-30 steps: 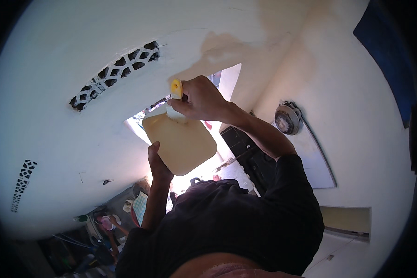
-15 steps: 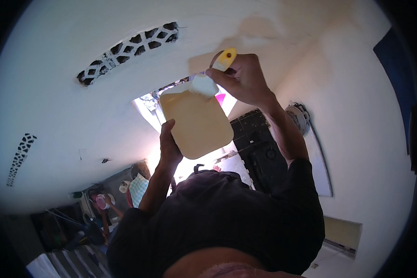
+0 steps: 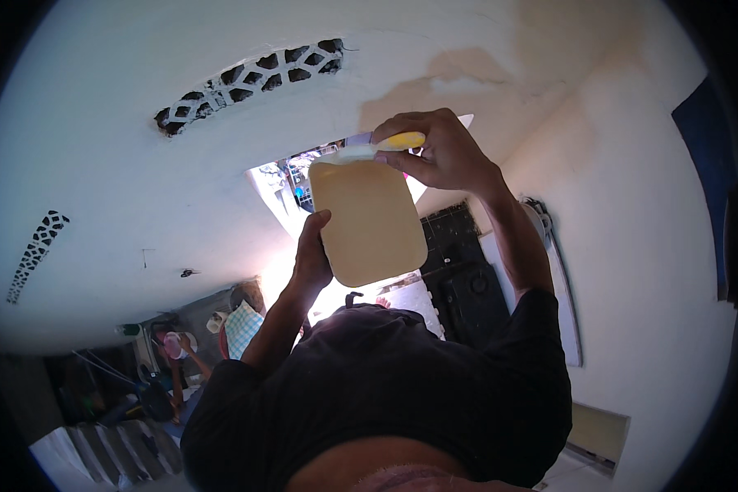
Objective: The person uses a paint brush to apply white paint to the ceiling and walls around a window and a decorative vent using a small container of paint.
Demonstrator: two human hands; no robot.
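Note:
My left hand [image 3: 313,250] grips the side of a squarish cream container [image 3: 369,230] holding smooth pale cream contents, held up in front of my chest. My right hand [image 3: 443,156] is closed on the yellow handle of a brush [image 3: 402,141]. The brush's pale head is at the far rim of the container, partly behind my fingers; whether it touches the contents I cannot tell.
A white wall [image 3: 139,164] with patterned vent openings [image 3: 250,82] surrounds a bright opening. A black tiled surface [image 3: 459,295], white board [image 3: 570,328] and dark blue panel [image 3: 701,164] are at the right. At lower left, another person's arm [image 3: 195,357] is by a pink-and-white container [image 3: 172,344].
Both hands, with the container and brush, have moved rightward in view. My right hand first rose, then came slightly down, and the brush handle has turned from upright to nearly horizontal.

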